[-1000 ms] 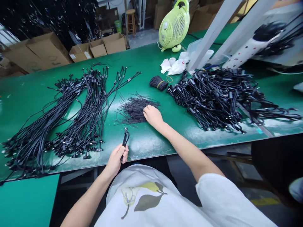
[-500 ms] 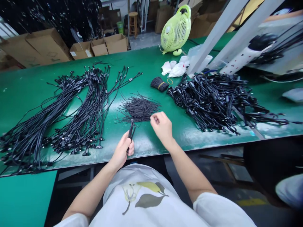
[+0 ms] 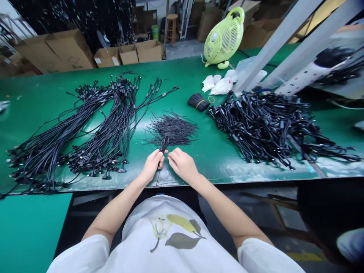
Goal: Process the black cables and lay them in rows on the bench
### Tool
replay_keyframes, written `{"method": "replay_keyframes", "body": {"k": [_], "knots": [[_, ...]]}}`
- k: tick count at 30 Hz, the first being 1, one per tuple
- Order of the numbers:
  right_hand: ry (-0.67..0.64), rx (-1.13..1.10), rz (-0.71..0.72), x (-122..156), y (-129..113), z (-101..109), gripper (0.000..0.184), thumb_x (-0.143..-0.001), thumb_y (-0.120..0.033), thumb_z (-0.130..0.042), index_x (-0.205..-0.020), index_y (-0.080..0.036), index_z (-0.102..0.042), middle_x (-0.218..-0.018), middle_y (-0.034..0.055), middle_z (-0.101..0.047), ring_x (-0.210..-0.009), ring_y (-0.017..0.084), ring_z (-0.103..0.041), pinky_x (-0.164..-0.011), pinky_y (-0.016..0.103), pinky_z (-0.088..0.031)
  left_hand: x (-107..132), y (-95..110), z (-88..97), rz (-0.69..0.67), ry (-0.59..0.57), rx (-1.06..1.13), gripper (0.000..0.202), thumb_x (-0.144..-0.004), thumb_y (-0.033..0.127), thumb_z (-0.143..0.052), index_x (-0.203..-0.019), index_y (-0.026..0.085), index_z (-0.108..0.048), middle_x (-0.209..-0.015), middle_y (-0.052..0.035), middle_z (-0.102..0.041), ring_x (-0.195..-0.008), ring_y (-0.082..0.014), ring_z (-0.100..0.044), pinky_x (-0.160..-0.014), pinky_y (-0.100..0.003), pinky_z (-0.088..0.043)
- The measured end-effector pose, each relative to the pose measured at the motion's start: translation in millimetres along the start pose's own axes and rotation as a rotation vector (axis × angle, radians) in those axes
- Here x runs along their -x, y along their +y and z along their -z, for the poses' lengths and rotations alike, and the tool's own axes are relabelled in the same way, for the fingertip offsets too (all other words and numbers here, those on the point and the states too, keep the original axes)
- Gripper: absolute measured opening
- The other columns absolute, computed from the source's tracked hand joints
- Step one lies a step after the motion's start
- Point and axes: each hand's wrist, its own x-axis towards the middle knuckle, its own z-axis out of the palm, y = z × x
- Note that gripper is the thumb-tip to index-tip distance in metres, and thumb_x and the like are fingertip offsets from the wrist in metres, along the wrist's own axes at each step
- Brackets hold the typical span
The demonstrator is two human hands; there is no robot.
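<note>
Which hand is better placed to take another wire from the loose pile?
Right, probably: the right hand looks empty and sits just below the loose pile of thin black wires, while the left hand is holding a black cable.

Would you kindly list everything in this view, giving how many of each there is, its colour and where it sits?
workbench: one, green, across the view
long cable bundles: two, black, left on the bench
cable heap: one, black, tangled, right on the bench
short wire pile: one, black, centre of the bench
folded cable: one, black, at the front of the pile
tied wire bundle: one, black with a yellow band, beyond the pile
rubber band: one, yellow, beside the tied bundle
crumpled wrappers: several, white, behind the heap
fan: one, lime green, beyond the bench
cardboard boxes: several, brown, far left
stool: one, wooden, in the background
left hand: one, gripping the folded cable
right hand: one, beside the left hand, fingers curled
T-shirt: one, white with a leaf print, worn
</note>
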Motion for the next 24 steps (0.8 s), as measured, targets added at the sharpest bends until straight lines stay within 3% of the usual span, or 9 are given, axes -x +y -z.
{"method": "replay_keyframes", "body": {"k": [3,6,10,13,15,20,24], "knots": [[-0.011,0.040,0.114,4.1,-4.2,5.2,0.027,-0.097,-0.023,-0.037,-0.091,-0.016,-0.063,-0.089,0.0085,-0.059,-0.080,0.017,-0.053,-0.075,0.028,-0.042,6.4,5.6,9.7,-0.076,0.076,-0.161,0.027,-0.084,0.040,-0.062,-0.072,0.016,-0.059,-0.058,0.0039,-0.045,-0.053,-0.0078,-0.039,-0.048,-0.019,-0.030],[-0.043,-0.147,0.098,23.6,-8.3,-1.2,0.028,-0.097,-0.023,-0.038,-0.111,-0.017,-0.062,-0.109,0.0115,-0.061,-0.100,0.019,-0.056,-0.086,0.031,-0.045,11.2,19.7,28.9,-0.131,0.185,-0.138,0.023,-0.085,0.039,-0.060,-0.084,0.016,-0.063,-0.065,0.0024,-0.051,-0.052,-0.0070,-0.039,-0.046,-0.019,-0.028],[-0.428,-0.381,0.396,53.5,-11.0,-25.4,0.028,-0.097,-0.021,-0.040,-0.110,-0.019,-0.065,-0.124,0.0092,-0.059,-0.117,0.019,-0.052,-0.097,0.037,-0.045,20.2,33.9,45.9,-0.034,0.189,0.054,0.032,-0.079,0.041,-0.068,-0.095,0.014,-0.063,-0.068,0.0030,-0.048,-0.047,-0.0044,-0.037,-0.041,-0.017,-0.025],[-0.556,-0.495,0.467,46.5,-3.2,-41.4,0.032,-0.096,-0.015,-0.036,-0.108,-0.017,-0.065,-0.127,0.0088,-0.059,-0.121,0.015,-0.050,-0.101,0.034,-0.043,29.5,33.3,40.2,0.061,0.105,0.115,0.036,-0.076,0.041,-0.072,-0.095,0.012,-0.063,-0.066,0.0040,-0.046,-0.046,-0.0031,-0.035,-0.040,-0.016,-0.024],[-0.522,-0.487,0.473,26.1,5.2,-49.9,0.031,-0.096,-0.015,-0.037,-0.112,-0.016,-0.063,-0.123,0.0089,-0.061,-0.117,0.014,-0.053,-0.100,0.032,-0.043,34.4,31.0,33.1,0.076,0.079,0.135,0.037,-0.075,0.042,-0.072,-0.095,0.012,-0.063,-0.065,0.0043,-0.046,-0.045,-0.0027,-0.035,-0.040,-0.015,-0.023],[-0.267,-0.179,0.332,-31.8,22.7,-69.2,0.025,-0.095,-0.019,-0.044,-0.112,-0.015,-0.062,-0.116,0.0108,-0.062,-0.107,0.018,-0.054,-0.094,0.035,-0.043,43.4,34.4,29.9,0.054,0.100,0.133,0.034,-0.077,0.042,-0.071,-0.091,0.013,-0.061,-0.066,0.0041,-0.046,-0.047,-0.0032,-0.037,-0.041,-0.016,-0.025],[-0.061,-0.156,0.191,-39.6,19.0,-53.8,0.027,-0.096,-0.016,-0.038,-0.108,-0.013,-0.061,-0.112,0.0144,-0.060,-0.105,0.021,-0.053,-0.093,0.039,-0.042,52.9,38.7,39.1,0.041,0.135,0.136,0.035,-0.077,0.042,-0.070,-0.094,0.013,-0.062,-0.066,0.0045,-0.045,-0.047,-0.0032,-0.037,-0.041,-0.016,-0.025]]}}
